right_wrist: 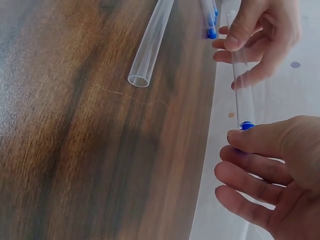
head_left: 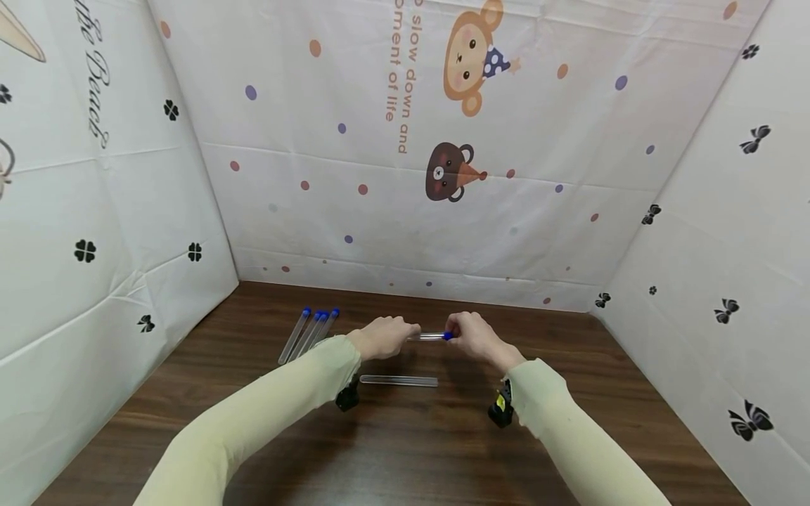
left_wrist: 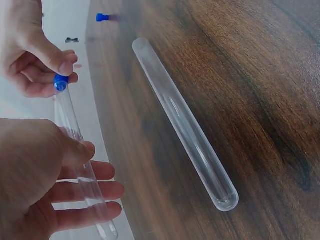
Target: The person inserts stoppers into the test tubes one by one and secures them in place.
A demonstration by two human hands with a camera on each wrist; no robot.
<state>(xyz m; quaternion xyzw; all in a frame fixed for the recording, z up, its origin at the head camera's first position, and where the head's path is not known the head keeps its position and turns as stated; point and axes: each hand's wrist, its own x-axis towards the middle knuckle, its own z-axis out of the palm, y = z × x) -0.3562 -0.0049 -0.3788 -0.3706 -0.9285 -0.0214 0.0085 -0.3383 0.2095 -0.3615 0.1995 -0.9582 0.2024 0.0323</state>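
My left hand holds a clear test tube above the table, pinching it between thumb and fingers. At the tube's right end is a blue cap, pinched by my right hand's thumb and index finger. The cap is at the tube's mouth; how deep it sits I cannot tell. An uncapped clear tube lies on the table nearer to me, its open mouth showing in the right wrist view. A loose blue cap lies on the table in the left wrist view.
Several blue-capped tubes lie side by side on the left of the dark wooden table, beyond my left forearm. White printed sheets close off the back and both sides.
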